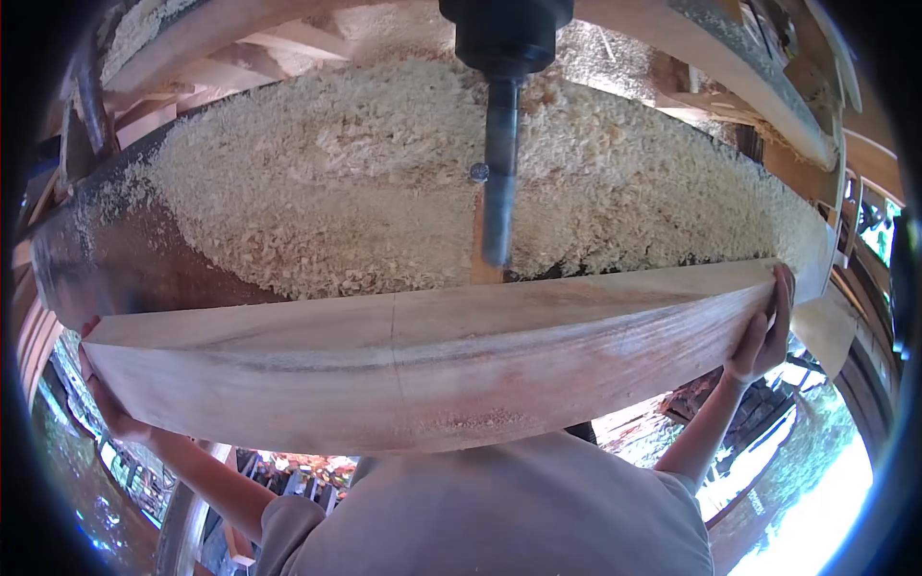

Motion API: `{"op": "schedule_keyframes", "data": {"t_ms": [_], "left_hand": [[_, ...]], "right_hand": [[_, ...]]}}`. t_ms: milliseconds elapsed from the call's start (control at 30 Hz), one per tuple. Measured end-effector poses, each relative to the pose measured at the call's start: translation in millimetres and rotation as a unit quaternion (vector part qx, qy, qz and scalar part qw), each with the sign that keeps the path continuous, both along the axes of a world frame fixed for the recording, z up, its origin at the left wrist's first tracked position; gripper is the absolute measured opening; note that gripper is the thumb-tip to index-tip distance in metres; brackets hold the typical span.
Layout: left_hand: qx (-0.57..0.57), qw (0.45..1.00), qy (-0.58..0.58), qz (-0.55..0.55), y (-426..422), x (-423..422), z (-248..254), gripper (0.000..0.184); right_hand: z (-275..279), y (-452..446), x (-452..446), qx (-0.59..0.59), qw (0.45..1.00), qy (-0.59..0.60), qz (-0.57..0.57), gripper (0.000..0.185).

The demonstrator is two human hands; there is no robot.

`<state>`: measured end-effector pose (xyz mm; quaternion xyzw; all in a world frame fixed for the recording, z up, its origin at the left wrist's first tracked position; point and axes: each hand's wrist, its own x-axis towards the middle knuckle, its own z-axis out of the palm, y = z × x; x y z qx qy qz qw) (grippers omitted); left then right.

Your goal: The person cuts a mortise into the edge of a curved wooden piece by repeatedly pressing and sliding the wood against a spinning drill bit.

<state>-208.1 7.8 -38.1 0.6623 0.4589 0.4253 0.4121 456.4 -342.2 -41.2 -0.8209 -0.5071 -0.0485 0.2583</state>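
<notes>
A long, thick wooden block (432, 374) lies crosswise in front of my body, its far edge against the shavings-covered work table (125, 254). My left hand (108, 408) grips its left end, with some fingers hidden behind the wood. At the opposite end, my right hand (764, 331) presses round the corner, fingers reaching up along the end face. A thin line crosses the block's top and front near the middle. Just beyond the far edge, a vertical drill bit (499, 173) hangs from a dark chuck (506, 38); it looks blurred near its tip.
Wood shavings (336, 182) lie heaped over much of the table behind the block. A narrow wooden strip (485, 250) stands beside the bit. Curved wooden pieces (749, 72) are stacked beyond the table, at upper right and upper left.
</notes>
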Motion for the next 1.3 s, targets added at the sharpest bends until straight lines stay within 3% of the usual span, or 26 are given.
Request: {"op": "schedule_keyframes", "data": {"t_ms": [33, 133, 200, 267, 367, 500, 600, 700, 800, 1000, 1300], "left_hand": [[0.013, 1.000, 0.014, -0.006, 8.4, -13.7, -2.7, 0.066], [0.150, 0.929, 0.334, -0.052, 29.0, -56.2, -16.4, 0.044], [-0.014, 0.983, 0.161, 0.090, 32.9, -41.4, -12.0, 0.041], [-0.121, 0.964, 0.100, 0.213, 38.8, -10.1, 5.9, 0.040], [-0.045, 0.929, 0.250, 0.270, 52.8, -13.0, 5.3, 0.037], [-0.080, 0.919, 0.181, 0.342, 71.1, -21.1, 4.2, 0.036], [-0.063, 0.887, 0.230, 0.396, 69.8, -1.2, 6.8, 0.034], [-0.054, 0.880, 0.269, 0.388, 74.1, -4.7, 8.3, 0.034], [-0.057, 0.894, 0.217, 0.387, 84.1, -17.3, 4.4, 0.035], [-0.040, 0.860, 0.337, 0.381, 83.4, -7.9, 10.4, 0.036], [-0.063, 0.891, 0.242, 0.379, 91.8, -14.4, 6.9, 0.034]], "right_hand": [[4.0, -2.5, -2.4, -0.005, 1.000, -0.010, -0.007, 0.058], [18.0, -9.2, -7.7, -0.011, 1.000, -0.025, -0.002, 0.058], [23.8, -8.5, -20.0, 0.003, 1.000, -0.013, 0.001, 0.058], [26.1, 3.3, -35.7, -0.002, 0.999, -0.031, -0.011, 0.061], [22.5, 22.6, -52.2, 0.006, 0.999, -0.040, 0.000, 0.065], [27.7, 45.8, -88.8, -0.016, 0.997, -0.065, 0.026, 0.067], [26.7, 53.7, -123.7, -0.050, 0.994, -0.072, 0.059, 0.064], [26.0, 72.8, -135.3, -0.062, 0.995, -0.070, 0.028, 0.061], [28.1, 79.8, -132.7, -0.068, 0.995, -0.066, 0.017, 0.058], [28.3, 80.8, -131.2, -0.075, 0.995, -0.066, 0.020, 0.056], [29.9, 81.5, -131.4, -0.080, 0.995, -0.056, 0.025, 0.055]]}}
